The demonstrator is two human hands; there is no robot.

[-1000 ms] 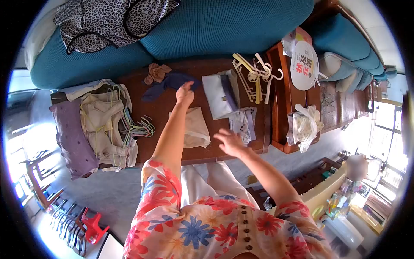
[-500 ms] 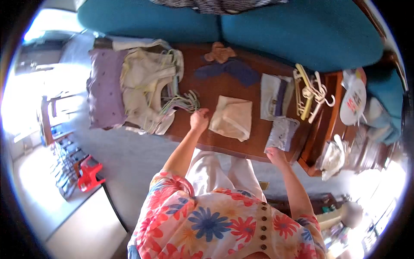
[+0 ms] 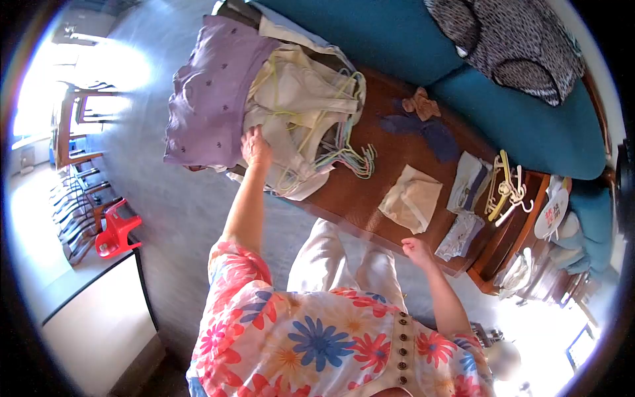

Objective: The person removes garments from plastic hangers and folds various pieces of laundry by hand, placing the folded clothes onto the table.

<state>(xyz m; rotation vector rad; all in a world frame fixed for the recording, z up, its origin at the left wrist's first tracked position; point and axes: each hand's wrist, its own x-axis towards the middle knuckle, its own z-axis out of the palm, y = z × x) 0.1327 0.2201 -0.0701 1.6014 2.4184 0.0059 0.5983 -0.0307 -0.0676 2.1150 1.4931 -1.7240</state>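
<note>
My left hand (image 3: pixel 256 147) lies on a white garment (image 3: pixel 291 99) in the clothes pile, right by the edge of a purple garment (image 3: pixel 215 92). Its fingers are stretched out. Several pastel hangers (image 3: pixel 354 161) stick out of the pile's right side. Over the front edge of the brown table (image 3: pixel 344 198), my right hand (image 3: pixel 417 253) is curled closed, with nothing visible in it. Just beyond that hand is a folded cream cloth (image 3: pixel 411 198); to its right is a folded patterned light-grey cloth (image 3: pixel 459 236).
Behind the table stands a teal sofa (image 3: pixel 516 126) with a grey knitted garment (image 3: pixel 509 49) on it. Dark blue cloth (image 3: pixel 430 134) and a brown cloth (image 3: pixel 421 104) lie toward the back. Yellow and white hangers (image 3: pixel 508 188) rest at the right, near a round fan (image 3: pixel 550 217).
My left hand has moved left from the hanger hooks onto the clothes pile. My right hand has come away from the patterned cloth. The view has turned toward the left.
</note>
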